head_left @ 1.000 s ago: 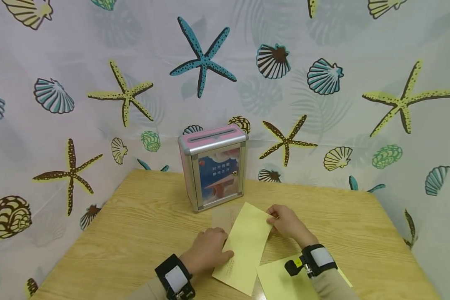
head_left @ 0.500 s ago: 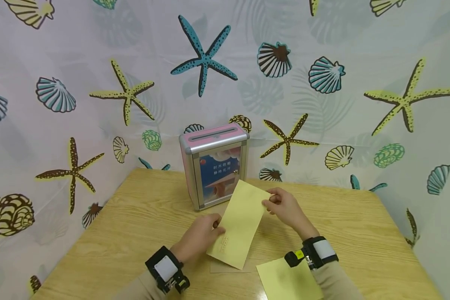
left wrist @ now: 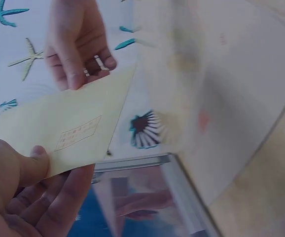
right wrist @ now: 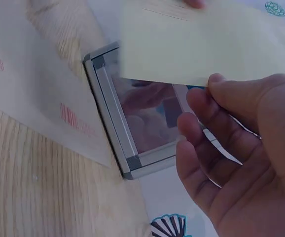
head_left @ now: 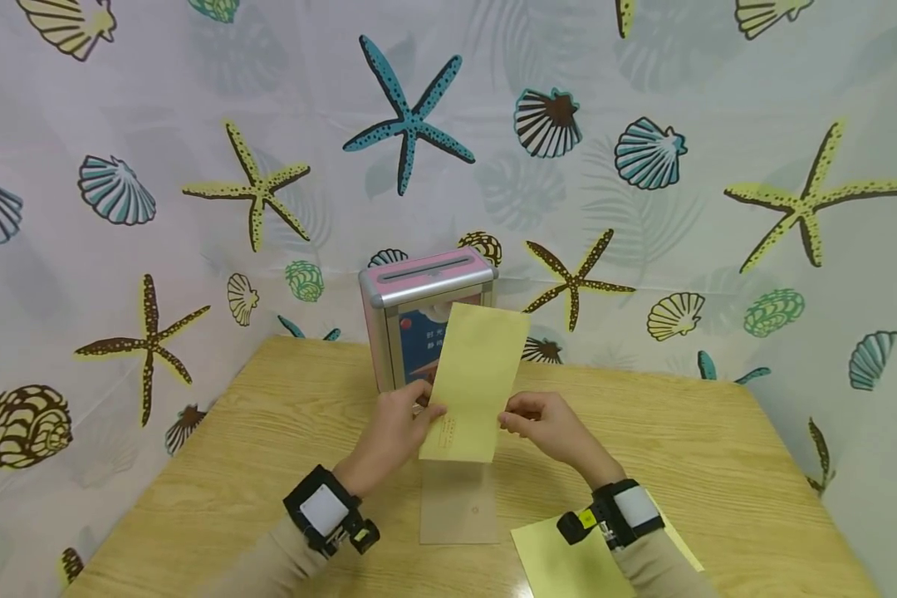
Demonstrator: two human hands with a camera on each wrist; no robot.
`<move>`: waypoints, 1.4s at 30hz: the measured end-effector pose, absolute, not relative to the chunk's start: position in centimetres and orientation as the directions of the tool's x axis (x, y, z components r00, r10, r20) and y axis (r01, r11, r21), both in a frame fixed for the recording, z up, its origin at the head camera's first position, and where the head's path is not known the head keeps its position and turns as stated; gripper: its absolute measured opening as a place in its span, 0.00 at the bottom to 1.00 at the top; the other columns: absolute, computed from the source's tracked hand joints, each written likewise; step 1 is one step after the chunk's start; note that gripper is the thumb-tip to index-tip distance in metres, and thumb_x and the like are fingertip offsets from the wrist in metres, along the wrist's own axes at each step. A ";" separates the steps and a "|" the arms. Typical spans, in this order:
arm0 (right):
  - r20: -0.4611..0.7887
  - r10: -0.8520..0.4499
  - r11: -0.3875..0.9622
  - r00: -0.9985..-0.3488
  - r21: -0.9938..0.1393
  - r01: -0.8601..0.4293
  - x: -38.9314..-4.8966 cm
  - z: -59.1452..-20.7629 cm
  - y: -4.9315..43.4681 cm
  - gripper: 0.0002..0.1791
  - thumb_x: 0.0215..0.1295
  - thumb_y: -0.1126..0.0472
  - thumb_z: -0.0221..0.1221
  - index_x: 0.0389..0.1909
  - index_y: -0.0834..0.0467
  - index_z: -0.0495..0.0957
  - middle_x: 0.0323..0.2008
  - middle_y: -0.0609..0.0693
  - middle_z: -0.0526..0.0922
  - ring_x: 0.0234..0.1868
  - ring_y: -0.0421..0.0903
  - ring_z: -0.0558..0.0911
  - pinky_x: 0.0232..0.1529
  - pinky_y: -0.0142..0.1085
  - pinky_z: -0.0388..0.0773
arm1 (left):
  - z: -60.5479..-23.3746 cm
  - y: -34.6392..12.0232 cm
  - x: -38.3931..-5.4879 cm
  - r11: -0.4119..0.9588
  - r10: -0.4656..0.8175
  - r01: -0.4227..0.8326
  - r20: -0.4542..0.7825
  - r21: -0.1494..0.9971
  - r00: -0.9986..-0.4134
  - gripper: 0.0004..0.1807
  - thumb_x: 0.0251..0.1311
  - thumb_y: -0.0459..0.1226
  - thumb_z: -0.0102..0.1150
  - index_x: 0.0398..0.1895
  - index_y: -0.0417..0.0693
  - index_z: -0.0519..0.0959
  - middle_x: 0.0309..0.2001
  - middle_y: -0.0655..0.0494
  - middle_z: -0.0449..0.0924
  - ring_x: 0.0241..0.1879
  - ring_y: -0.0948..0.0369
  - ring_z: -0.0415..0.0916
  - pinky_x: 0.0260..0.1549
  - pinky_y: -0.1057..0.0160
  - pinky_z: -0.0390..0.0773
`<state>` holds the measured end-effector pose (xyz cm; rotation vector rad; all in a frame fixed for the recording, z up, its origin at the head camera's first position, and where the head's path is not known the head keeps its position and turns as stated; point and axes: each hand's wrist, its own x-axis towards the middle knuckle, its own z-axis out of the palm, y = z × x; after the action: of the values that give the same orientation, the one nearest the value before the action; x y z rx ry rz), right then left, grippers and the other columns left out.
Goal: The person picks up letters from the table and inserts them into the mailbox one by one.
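Note:
A yellow envelope (head_left: 480,365) is held up off the table, tilted, in front of the pink and silver letter box (head_left: 433,281). Small red print shows near its lower left corner. My left hand (head_left: 390,428) pinches its left edge between thumb and fingers, the thumb on the near face. On the opposite edge, my right hand (head_left: 551,425) pinches with thumb and index finger; the right wrist view shows its other fingers (right wrist: 189,126) loosely bent below. Flat on the table beneath lies a brown envelope (head_left: 459,502), its upper part hidden by the yellow one.
More yellow paper (head_left: 568,556) lies at the front right of the wooden table (head_left: 688,465), partly under my right forearm. A slot (head_left: 426,269) runs along the letter box's top. Behind everything hangs a curtain (head_left: 643,75) printed with shells and starfish.
The yellow envelope has risen from low over the table and turned more upright, now covering part of the box front. My left hand has shifted from under it to its edge; the brown envelope is uncovered.

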<state>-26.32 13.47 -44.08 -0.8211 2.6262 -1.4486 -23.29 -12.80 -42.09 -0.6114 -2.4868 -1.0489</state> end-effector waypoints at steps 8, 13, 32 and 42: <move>0.275 -0.483 0.385 -0.831 -0.786 -0.484 -25.9 -42.2 12.1 0.07 0.69 0.53 0.60 0.38 0.50 0.83 0.34 0.48 0.84 0.33 0.44 0.82 0.35 0.40 0.81 | -37.7 -14.0 -23.6 0.584 0.197 0.605 0.629 0.541 -0.752 0.06 0.59 0.35 0.66 0.34 0.44 0.77 0.31 0.51 0.81 0.12 0.68 0.68 0.10 0.68 0.69; 0.365 -0.432 0.372 -0.824 -0.760 -0.532 -26.3 -40.1 11.0 0.06 0.68 0.55 0.60 0.40 0.52 0.82 0.35 0.51 0.85 0.34 0.46 0.82 0.33 0.40 0.81 | -34.8 -14.9 -23.8 0.584 0.217 0.616 0.630 0.528 -0.745 0.08 0.60 0.37 0.65 0.37 0.44 0.77 0.33 0.51 0.81 0.21 0.65 0.77 0.19 0.65 0.78; 0.669 -0.314 0.397 -0.673 -0.552 -0.733 -31.2 -30.2 8.4 0.07 0.69 0.59 0.60 0.43 0.57 0.81 0.36 0.52 0.86 0.34 0.43 0.81 0.35 0.43 0.80 | -20.8 -15.8 -26.4 0.561 0.139 0.728 0.823 0.393 -0.551 0.11 0.64 0.39 0.62 0.45 0.43 0.81 0.37 0.49 0.84 0.31 0.61 0.82 0.30 0.60 0.83; 0.663 -0.299 0.492 -0.687 -0.509 -0.706 -34.5 -27.5 7.4 0.08 0.69 0.59 0.59 0.44 0.57 0.81 0.38 0.51 0.86 0.37 0.43 0.80 0.42 0.42 0.79 | -19.5 -16.1 -28.6 0.583 0.073 0.672 0.794 0.456 -0.603 0.11 0.65 0.40 0.61 0.47 0.45 0.80 0.38 0.51 0.84 0.32 0.64 0.80 0.29 0.66 0.82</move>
<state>-34.46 7.40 -27.49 -1.1492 3.1186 -1.5168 -28.63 -16.06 -19.49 -0.5908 -2.0528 -1.0041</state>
